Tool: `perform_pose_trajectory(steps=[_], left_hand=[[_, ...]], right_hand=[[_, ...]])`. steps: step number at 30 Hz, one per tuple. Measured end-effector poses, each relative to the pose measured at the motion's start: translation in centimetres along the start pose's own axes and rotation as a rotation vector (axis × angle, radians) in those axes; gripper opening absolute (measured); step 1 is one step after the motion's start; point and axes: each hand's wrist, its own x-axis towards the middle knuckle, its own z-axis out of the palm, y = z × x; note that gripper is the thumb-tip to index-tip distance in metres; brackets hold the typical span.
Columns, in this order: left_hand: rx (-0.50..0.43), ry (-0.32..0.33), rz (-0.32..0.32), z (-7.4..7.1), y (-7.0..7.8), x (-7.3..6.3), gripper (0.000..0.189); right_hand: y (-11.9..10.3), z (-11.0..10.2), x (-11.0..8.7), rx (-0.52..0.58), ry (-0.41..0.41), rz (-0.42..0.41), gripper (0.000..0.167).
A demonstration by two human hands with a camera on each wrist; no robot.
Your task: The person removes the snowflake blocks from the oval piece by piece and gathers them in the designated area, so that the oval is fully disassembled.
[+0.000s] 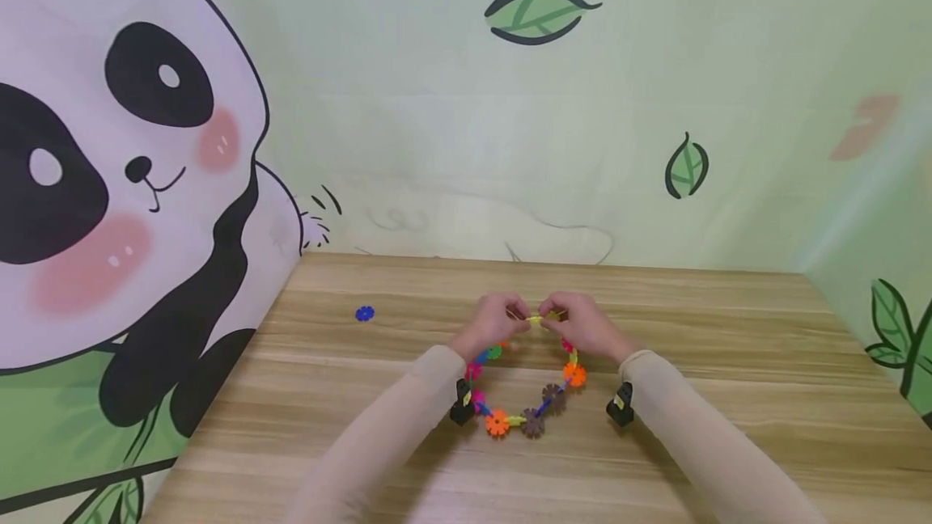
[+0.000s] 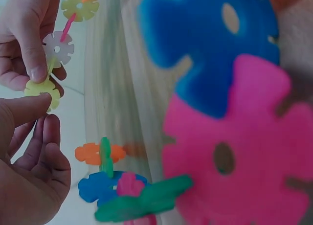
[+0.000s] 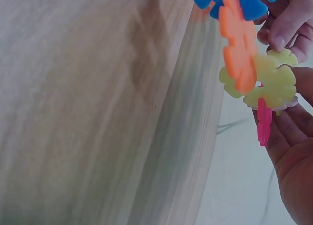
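Both hands meet above the table, working on a chain of colourful interlocking snowflake discs [image 1: 497,424] that hangs in a loop below them. My left hand [image 1: 493,323] pinches a yellow disc [image 2: 40,94] between thumb and fingers. Close beside it, my right hand [image 1: 585,327] grips the chain's other end at a thin yellow-green disc [image 2: 50,67], seen edge-on against the yellow one. A whitish disc [image 2: 58,49] sits by the right fingers, joined to a pink disc [image 3: 264,122]. Whether the two yellow discs are slotted together, I cannot tell.
A loose blue disc [image 1: 365,314] lies on the wooden table [image 1: 349,395] at the left. Behind stands a pale green backdrop [image 1: 408,103] with leaves and a large panda [image 1: 167,168]. Black wrist cameras [image 1: 620,405] sit below each wrist, near the chain.
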Motion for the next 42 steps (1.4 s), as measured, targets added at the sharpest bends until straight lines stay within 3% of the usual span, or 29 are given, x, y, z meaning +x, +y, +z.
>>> perform_pose_trajectory(steps=[10,22,34,42], left_hand=[[0.042,0.048,0.013,0.55,0.11,0.04,0.009],[0.044,0.091,0.028,0.59,-0.37,0.1,0.008],[0.045,0.063,0.001,0.34,-0.18,0.04,0.008],[0.048,0.055,0.061,0.47,0.24,0.23,0.011]], right_hand=[[0.4,0.14,-0.05,0.039,0.016,-0.028,0.008],[0.68,-0.25,-0.42,0.023,-0.013,0.026,0.02],[0.3,-0.33,-0.48,-0.029,-0.032,0.032,0.016],[0.24,-0.1,-0.13,-0.044,-0.042,0.0,0.016]])
